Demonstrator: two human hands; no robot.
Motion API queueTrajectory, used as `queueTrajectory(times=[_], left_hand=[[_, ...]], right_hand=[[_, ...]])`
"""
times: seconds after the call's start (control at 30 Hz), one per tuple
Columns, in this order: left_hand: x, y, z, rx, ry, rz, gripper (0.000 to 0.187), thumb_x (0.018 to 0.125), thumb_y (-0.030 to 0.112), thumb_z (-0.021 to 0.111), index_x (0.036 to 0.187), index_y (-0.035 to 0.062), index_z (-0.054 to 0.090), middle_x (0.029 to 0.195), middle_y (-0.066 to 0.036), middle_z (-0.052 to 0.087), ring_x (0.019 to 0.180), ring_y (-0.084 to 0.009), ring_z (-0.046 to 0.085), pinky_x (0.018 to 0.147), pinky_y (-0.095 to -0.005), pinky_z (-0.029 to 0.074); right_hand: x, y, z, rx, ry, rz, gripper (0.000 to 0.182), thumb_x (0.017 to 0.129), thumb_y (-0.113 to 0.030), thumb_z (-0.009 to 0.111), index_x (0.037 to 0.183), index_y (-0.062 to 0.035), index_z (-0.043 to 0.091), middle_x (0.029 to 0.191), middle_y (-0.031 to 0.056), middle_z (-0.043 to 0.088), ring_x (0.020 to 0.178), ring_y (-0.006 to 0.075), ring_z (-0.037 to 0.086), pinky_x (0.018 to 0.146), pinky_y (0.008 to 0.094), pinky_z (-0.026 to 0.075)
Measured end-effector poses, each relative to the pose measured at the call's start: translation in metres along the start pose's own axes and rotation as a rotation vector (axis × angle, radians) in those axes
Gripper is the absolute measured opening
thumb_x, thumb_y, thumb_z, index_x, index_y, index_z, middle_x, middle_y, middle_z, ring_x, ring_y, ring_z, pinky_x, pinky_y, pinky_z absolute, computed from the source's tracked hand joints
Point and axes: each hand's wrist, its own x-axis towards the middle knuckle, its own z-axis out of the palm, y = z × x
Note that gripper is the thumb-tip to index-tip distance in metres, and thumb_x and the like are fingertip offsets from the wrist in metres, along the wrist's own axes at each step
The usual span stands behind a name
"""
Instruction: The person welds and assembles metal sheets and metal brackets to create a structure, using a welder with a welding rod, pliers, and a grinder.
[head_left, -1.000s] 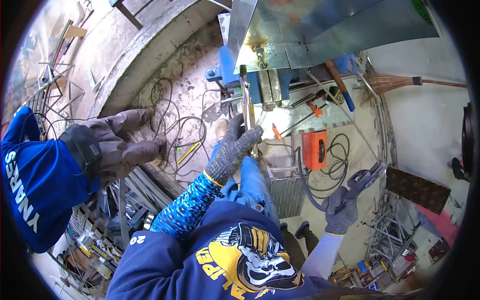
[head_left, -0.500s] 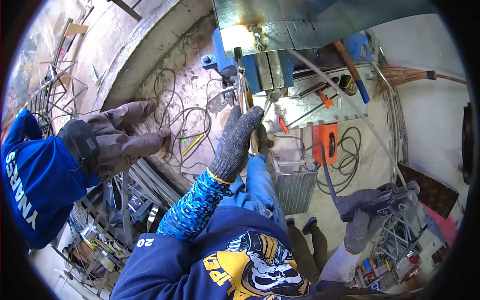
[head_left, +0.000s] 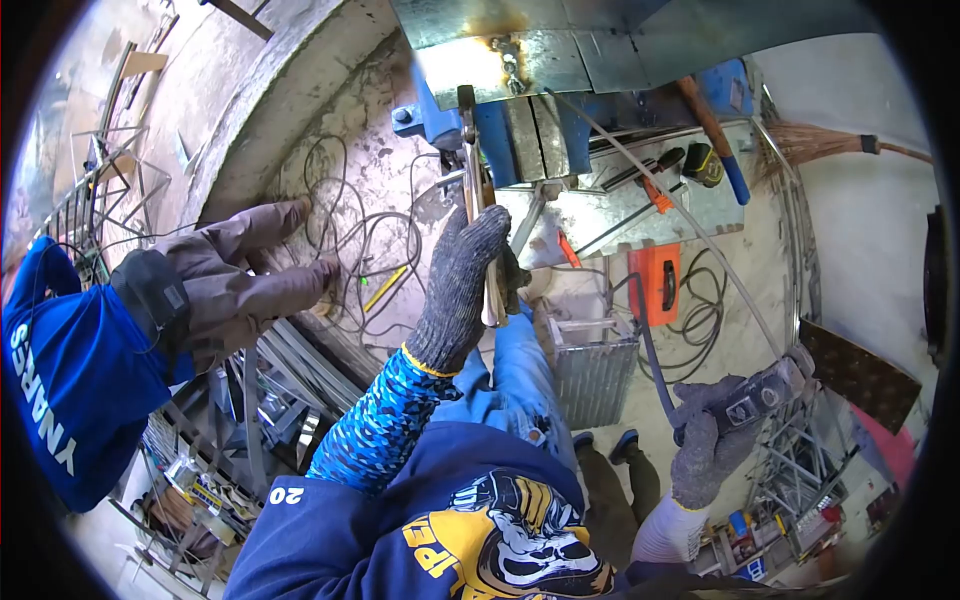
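My left hand [head_left: 462, 265], in a dark knit glove below a blue camouflage sleeve, is closed round a long metal tool [head_left: 469, 150] that looks like pliers. Its dark narrow head reaches the near edge of the sheet metal [head_left: 620, 60]. Over at the right, my gloved right hand [head_left: 705, 440] grips a dark electrode holder [head_left: 755, 400] with a cable. From the holder a long thin welding rod [head_left: 680, 215] slants up toward the sheet, its tip close to a rough, discoloured weld spot [head_left: 510, 65]. Below the sheet stands a blue vise [head_left: 435, 120].
A co-worker in a blue shirt [head_left: 85, 390] bends over at the left. Cables [head_left: 350, 230] loop across the floor. A hammer [head_left: 715, 140], a tape measure [head_left: 702, 165] and an orange case [head_left: 655, 285] are at the right. Metal bars [head_left: 300, 370] lie lower left.
The whole view has shifted slightly. The electrode holder has turned in my right hand, so its label now faces me. My left hand has shifted slightly left, still holding the metal tool.
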Motion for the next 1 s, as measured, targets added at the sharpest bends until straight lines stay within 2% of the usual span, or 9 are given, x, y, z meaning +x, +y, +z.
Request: queueTrajectory(times=[0.13,0.2,0.33,0.4,0.5,0.6,0.67,0.73,1.0], left_hand=[[0.005,0.011,0.006,-0.022,0.006,-0.069,0.042,0.096,0.034,0.057,0.129,0.0077,0.055,0.116,-0.010,0.062,0.101,-0.0190,0.063,0.085,-0.0321,0.052],[0.017,0.028,0.017,-0.327,0.222,-0.485,0.033,0.092,0.033,0.062,0.108,0.0065,0.051,0.070,-0.006,0.057,0.057,-0.0168,0.059,0.053,-0.0303,0.051],[0.013,0.024,0.016,-0.334,0.166,-0.444,0.032,0.092,0.034,0.062,0.107,0.0070,0.052,0.069,-0.006,0.057,0.057,-0.0166,0.059,0.053,-0.0299,0.051],[0.006,0.026,0.020,-0.118,0.190,-0.345,0.050,0.092,0.046,0.059,0.120,0.0041,0.058,0.098,-0.006,0.064,0.087,-0.0151,0.064,0.075,-0.0267,0.051],[0.016,0.025,0.023,-0.286,0.200,-0.453,0.032,0.093,0.034,0.061,0.107,0.0069,0.052,0.067,-0.006,0.057,0.056,-0.0159,0.058,0.053,-0.0289,0.050],[0.016,0.026,0.022,-0.298,0.168,-0.430,0.032,0.093,0.034,0.061,0.106,0.0068,0.052,0.067,-0.006,0.057,0.056,-0.0153,0.059,0.052,-0.0280,0.050],[0.016,0.027,0.022,-0.284,0.169,-0.430,0.032,0.093,0.034,0.061,0.106,0.0069,0.052,0.067,-0.006,0.057,0.056,-0.0150,0.059,0.052,-0.0276,0.049],[0.016,0.028,0.023,-0.269,0.170,-0.431,0.031,0.093,0.034,0.061,0.105,0.0070,0.052,0.067,-0.006,0.058,0.056,-0.0147,0.059,0.051,-0.0272,0.049],[0.014,0.025,0.027,-0.262,0.246,-0.370,0.027,0.093,0.031,0.061,0.103,0.0078,0.052,0.069,-0.005,0.058,0.059,-0.0146,0.059,0.054,-0.0280,0.049]], right_hand=[[0.002,-0.003,-0.001,-0.080,-0.051,-0.038,0.035,0.088,-0.026,0.066,0.103,0.0029,0.055,0.077,0.0072,0.062,0.064,0.0182,0.057,0.072,0.0317,0.047],[0.004,-0.018,0.005,-0.070,-0.079,0.004,0.032,0.087,-0.028,0.066,0.099,0.0013,0.057,0.073,0.0065,0.060,0.069,0.0194,0.057,0.075,0.0331,0.047],[-0.005,-0.006,0.001,-0.305,-0.084,-0.117,0.030,0.088,-0.031,0.064,0.092,-0.0022,0.059,0.082,0.0101,0.059,0.089,0.0251,0.055,0.085,0.0403,0.044],[-0.016,0.005,-0.007,-0.321,-0.237,-0.099,0.024,0.087,-0.026,0.067,0.097,-0.0055,0.059,0.102,0.0159,0.057,0.101,0.0282,0.051,0.090,0.0453,0.042],[-0.028,0.012,-0.004,-0.460,-0.254,-0.131,0.042,0.078,-0.009,0.074,0.115,-0.0118,0.053,0.112,0.0164,0.054,0.105,0.0334,0.053,0.089,0.0494,0.044],[-0.011,-0.006,0.013,-0.416,-0.222,-0.381,0.030,0.090,-0.020,0.065,0.103,0.0045,0.053,0.088,0.0114,0.062,0.079,0.0226,0.060,0.076,0.0349,0.049],[-0.016,-0.003,0.011,-0.434,-0.201,-0.390,0.028,0.090,-0.019,0.065,0.102,0.0047,0.054,0.089,0.0119,0.061,0.081,0.0226,0.060,0.076,0.0354,0.049],[-0.026,0.008,-0.001,-0.502,-0.312,-0.208,0.049,0.079,-0.014,0.074,0.124,-0.0110,0.054,0.122,0.0192,0.051,0.111,0.0385,0.052,0.091,0.0523,0.044],[-0.025,0.011,0.001,-0.454,-0.292,-0.159,0.050,0.083,-0.017,0.072,0.129,-0.0090,0.054,0.128,0.0206,0.049,0.112,0.0399,0.052,0.095,0.0513,0.041]])
